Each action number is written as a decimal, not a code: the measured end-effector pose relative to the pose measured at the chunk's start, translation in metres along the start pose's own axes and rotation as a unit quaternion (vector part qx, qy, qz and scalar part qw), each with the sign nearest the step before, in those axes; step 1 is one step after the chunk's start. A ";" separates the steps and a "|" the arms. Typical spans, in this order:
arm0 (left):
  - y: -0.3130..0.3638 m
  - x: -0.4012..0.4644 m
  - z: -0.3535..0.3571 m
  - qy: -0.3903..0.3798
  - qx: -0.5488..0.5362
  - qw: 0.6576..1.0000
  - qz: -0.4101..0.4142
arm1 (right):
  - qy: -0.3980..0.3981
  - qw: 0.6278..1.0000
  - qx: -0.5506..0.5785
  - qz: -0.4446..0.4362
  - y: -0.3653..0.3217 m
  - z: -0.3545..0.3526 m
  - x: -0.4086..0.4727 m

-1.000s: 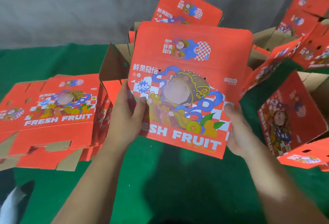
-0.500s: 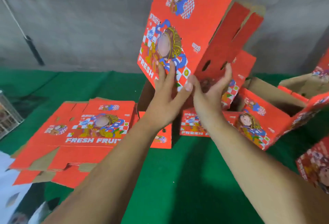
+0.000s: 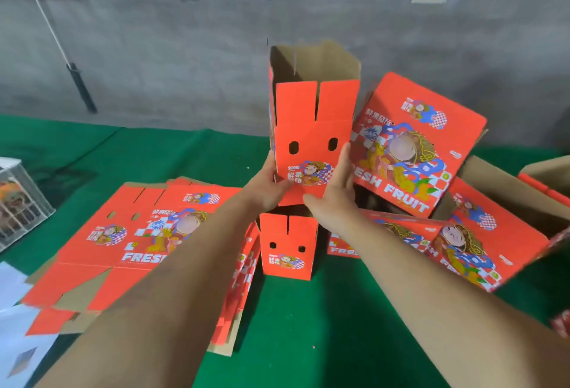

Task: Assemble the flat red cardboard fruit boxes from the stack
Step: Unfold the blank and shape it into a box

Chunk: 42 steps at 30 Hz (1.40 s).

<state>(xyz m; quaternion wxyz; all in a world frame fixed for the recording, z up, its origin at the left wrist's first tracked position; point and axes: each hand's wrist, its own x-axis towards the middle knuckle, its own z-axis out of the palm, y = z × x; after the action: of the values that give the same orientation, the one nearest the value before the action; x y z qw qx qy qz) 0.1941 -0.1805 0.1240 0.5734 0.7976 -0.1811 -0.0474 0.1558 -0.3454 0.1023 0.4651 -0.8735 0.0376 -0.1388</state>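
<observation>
Box [image 3: 313, 144], opened into an upright red sleeve with its brown flaps up, is held above another standing box [image 3: 288, 247] on the green counter [image 3: 308, 326]. My left hand [image 3: 266, 189] grips its lower left edge, and my right hand [image 3: 334, 190] lies flat with straight fingers against its right side. Judged light, stiff along the creases, easily crushed mid-panel; best held at the corners, with the flat stack [image 3: 138, 242] lying to the left.
</observation>
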 end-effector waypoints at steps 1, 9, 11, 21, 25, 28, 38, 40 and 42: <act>0.003 0.002 0.004 0.003 -0.008 1.000 -0.006 | 0.015 1.000 0.003 0.020 -0.001 0.001 0.000; -0.001 -0.031 0.049 0.373 0.009 0.927 0.025 | 0.105 0.990 0.073 -0.056 -0.014 0.016 -0.038; -0.008 -0.045 0.057 0.372 -0.072 0.925 0.039 | 0.093 0.990 0.056 -0.088 -0.015 0.024 -0.052; -0.091 -0.142 0.012 0.349 -0.074 0.923 -0.142 | -0.163 0.983 0.072 0.034 -0.011 0.139 -0.104; -0.147 -0.184 -0.030 0.234 0.223 0.880 -0.349 | -0.315 0.947 -0.004 0.066 -0.009 0.189 -0.132; -0.180 -0.211 -0.045 0.090 0.324 0.865 -0.373 | -0.341 0.930 -0.011 0.134 -0.006 0.215 -0.143; -0.181 -0.247 -0.059 0.301 0.193 0.881 -0.310 | -0.168 0.934 0.146 0.280 -0.008 0.235 -0.125; -0.176 -0.247 -0.067 0.334 0.139 0.886 -0.289 | -0.159 0.926 0.203 0.276 -0.012 0.228 -0.117; -0.174 -0.248 -0.072 0.360 0.142 0.882 -0.270 | -0.161 0.916 0.261 0.261 -0.015 0.213 -0.110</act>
<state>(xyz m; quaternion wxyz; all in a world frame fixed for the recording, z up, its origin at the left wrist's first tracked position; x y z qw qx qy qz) 0.0244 0.0180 -0.0466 0.4447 0.8506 0.2554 0.1158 0.1083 -0.1442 -0.0211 0.6957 -0.6911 0.1508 0.1252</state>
